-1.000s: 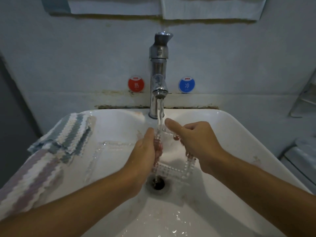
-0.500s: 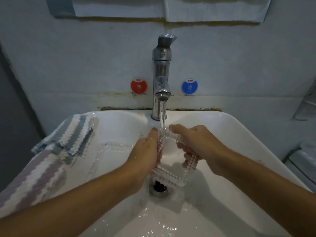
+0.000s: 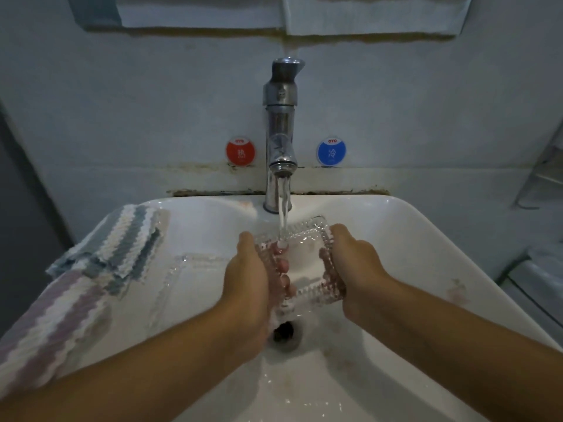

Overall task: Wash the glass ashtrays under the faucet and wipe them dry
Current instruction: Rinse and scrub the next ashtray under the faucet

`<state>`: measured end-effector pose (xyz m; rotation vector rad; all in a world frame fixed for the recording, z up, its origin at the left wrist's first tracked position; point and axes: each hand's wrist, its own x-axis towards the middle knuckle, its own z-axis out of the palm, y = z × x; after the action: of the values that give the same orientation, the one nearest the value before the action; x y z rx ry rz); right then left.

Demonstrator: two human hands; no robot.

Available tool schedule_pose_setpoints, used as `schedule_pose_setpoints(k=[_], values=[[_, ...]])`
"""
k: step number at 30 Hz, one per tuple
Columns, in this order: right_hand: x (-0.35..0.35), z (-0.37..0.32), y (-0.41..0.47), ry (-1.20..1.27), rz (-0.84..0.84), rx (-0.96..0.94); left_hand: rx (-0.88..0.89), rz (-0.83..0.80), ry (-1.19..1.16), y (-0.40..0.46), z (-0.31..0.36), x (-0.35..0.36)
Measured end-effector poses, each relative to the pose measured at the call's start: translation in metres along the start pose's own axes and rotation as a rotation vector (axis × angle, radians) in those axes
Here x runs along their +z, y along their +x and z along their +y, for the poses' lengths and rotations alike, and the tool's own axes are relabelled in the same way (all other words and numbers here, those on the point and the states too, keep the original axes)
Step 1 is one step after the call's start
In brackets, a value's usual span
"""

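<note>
A square clear glass ashtray (image 3: 306,257) with a studded rim is held over the drain, under the running water from the chrome faucet (image 3: 281,129). My left hand (image 3: 246,278) grips its left edge, and my fingertips show through the glass. Along its right edge my right hand (image 3: 355,263) curls its fingers round the rim. The stream lands on the ashtray's far left part. A second glass ashtray (image 3: 182,269) lies on the basin's left slope, faint against the white. Two striped cloths (image 3: 122,242) lie over the sink's left rim.
The white sink (image 3: 426,257) fills the lower view, with the drain hole (image 3: 283,333) just below the ashtray. Red (image 3: 240,151) and blue (image 3: 331,150) round stickers flank the faucet on the wall. A metal rack (image 3: 545,166) stands at the right edge.
The ashtray has turned from a diamond tilt to lie flatter and more square between my hands. My right hand slid from its top corner to its right edge.
</note>
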<state>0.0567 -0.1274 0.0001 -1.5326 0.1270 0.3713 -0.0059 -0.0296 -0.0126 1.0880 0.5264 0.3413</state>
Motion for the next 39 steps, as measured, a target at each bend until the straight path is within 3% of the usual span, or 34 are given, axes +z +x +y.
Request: schedule_pose_setpoints(k=[3,10,16,22,28,34,39], values=[[-0.001,0.000,0.000,0.129,0.048,0.023,0.021,-0.005,0.081,-0.005,-0.006,0.005],[0.001,0.000,0.003,0.009,-0.048,0.066,-0.004,0.009,0.103,0.004,0.006,-0.002],[-0.001,0.000,0.001,0.125,0.073,-0.020,0.106,-0.010,0.147,-0.006,-0.005,0.008],[0.004,0.010,0.010,-0.066,0.092,-0.044,0.030,0.066,0.134,0.009,0.002,0.000],[0.003,0.013,0.011,0.022,0.210,-0.064,0.129,0.016,0.281,0.000,-0.019,0.005],[0.004,0.020,0.013,-0.037,0.049,0.048,0.017,-0.008,0.259,0.007,-0.008,-0.002],[-0.006,0.000,0.011,0.035,-0.139,0.036,-0.014,0.023,0.288,0.019,-0.002,-0.008]])
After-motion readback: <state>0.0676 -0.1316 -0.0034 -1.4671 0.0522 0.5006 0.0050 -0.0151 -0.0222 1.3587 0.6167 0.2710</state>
